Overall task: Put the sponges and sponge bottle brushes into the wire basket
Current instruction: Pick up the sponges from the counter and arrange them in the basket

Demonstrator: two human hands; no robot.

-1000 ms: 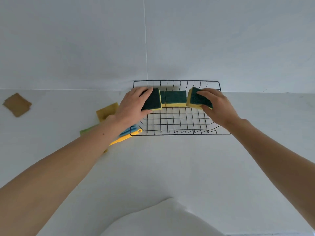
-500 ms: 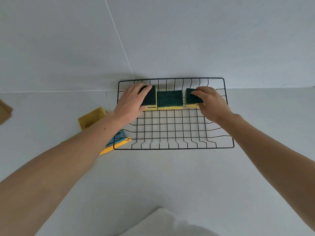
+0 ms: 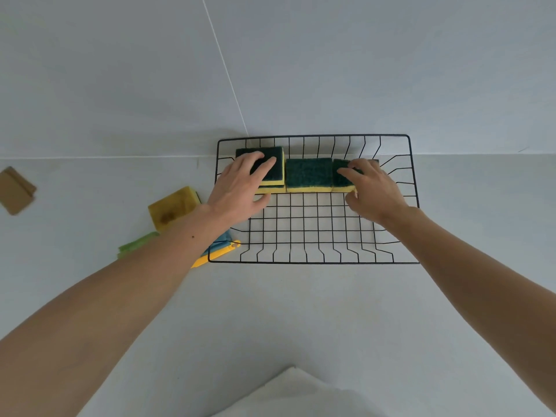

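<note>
Three green-topped yellow sponges sit in a row along the far side of a black wire basket point(image 3: 313, 261) on a pale worktop point(image 3: 301, 311). The left hand point(image 3: 240, 188) lies flat, fingers spread, on the left sponge point(image 3: 275, 162), which sits on another yellow sponge. The right hand point(image 3: 371, 188) pinches the right sponge point(image 3: 341, 179) between fingers and thumb, touching the middle sponge point(image 3: 308, 174). Left of the basket lie a yellow sponge point(image 3: 173, 206), a green item point(image 3: 135, 246) and a blue-and-yellow brush point(image 3: 221, 246), partly hidden by the forearm.
</note>
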